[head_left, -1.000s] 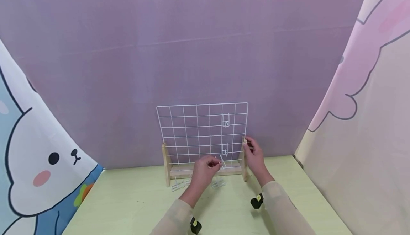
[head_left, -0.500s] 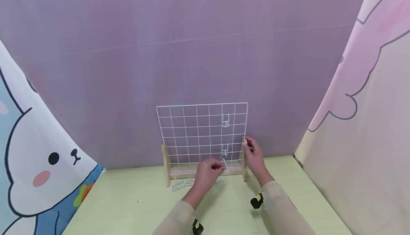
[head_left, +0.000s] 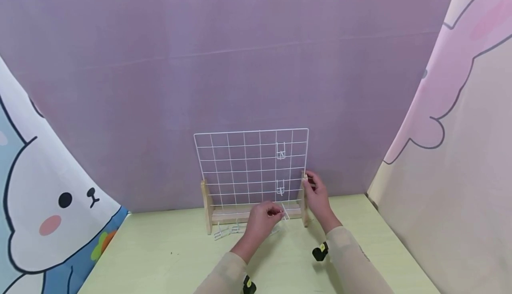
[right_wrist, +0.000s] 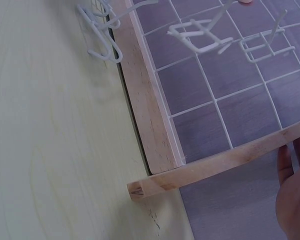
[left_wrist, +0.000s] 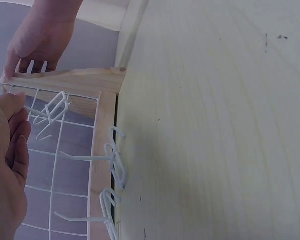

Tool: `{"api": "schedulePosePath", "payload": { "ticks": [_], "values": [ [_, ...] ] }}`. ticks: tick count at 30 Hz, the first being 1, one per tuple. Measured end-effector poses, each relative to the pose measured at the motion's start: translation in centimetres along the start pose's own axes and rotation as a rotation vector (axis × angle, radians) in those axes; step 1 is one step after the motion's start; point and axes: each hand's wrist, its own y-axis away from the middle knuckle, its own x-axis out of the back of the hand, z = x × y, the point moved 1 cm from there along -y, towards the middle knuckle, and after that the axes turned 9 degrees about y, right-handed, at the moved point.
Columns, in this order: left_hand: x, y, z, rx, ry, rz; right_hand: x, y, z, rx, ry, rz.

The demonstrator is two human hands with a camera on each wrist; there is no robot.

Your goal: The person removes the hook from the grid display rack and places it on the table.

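Note:
My left hand (head_left: 262, 218) pinches a small white wire hook (left_wrist: 54, 109) by its prong, in front of the lower right of a white wire grid (head_left: 245, 171). In the right wrist view the held hook (right_wrist: 200, 37) overlaps the grid's squares. My right hand (head_left: 318, 198) grips the right wooden side piece (right_wrist: 215, 165) of the grid's stand, thumb in front and fingers behind. Two similar hooks hang on the grid, an upper hook (head_left: 281, 154) and a lower hook (head_left: 280, 190), one above the other.
Loose white hooks (head_left: 221, 232) lie on the pale table (head_left: 160, 249) before the stand's wooden base (left_wrist: 101, 150); another is partly hidden behind my left hand. A purple backdrop (head_left: 256, 62) stands behind, with printed cloth panels (head_left: 440, 205) at both sides.
My left hand has moved a little right and down with the hook, which has turned. My right hand stays on the stand. The head view has shifted very slightly.

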Motion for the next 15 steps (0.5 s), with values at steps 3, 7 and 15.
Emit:
{"api": "schedulePosePath", "payload": {
  "ticks": [3, 7, 15],
  "values": [
    [-0.18, -0.05, -0.28, -0.010, 0.002, -0.006, -0.12, -0.19, 0.61, 0.010, -0.001, 0.007],
    [-0.42, -0.11, -0.50, -0.006, 0.005, -0.021, -0.14, -0.29, 0.72, 0.021, -0.008, 0.014],
    [-0.83, -0.06, -0.71, -0.003, -0.005, -0.045, -0.26, -0.42, 0.92, 0.025, -0.017, 0.021]
  ]
}}
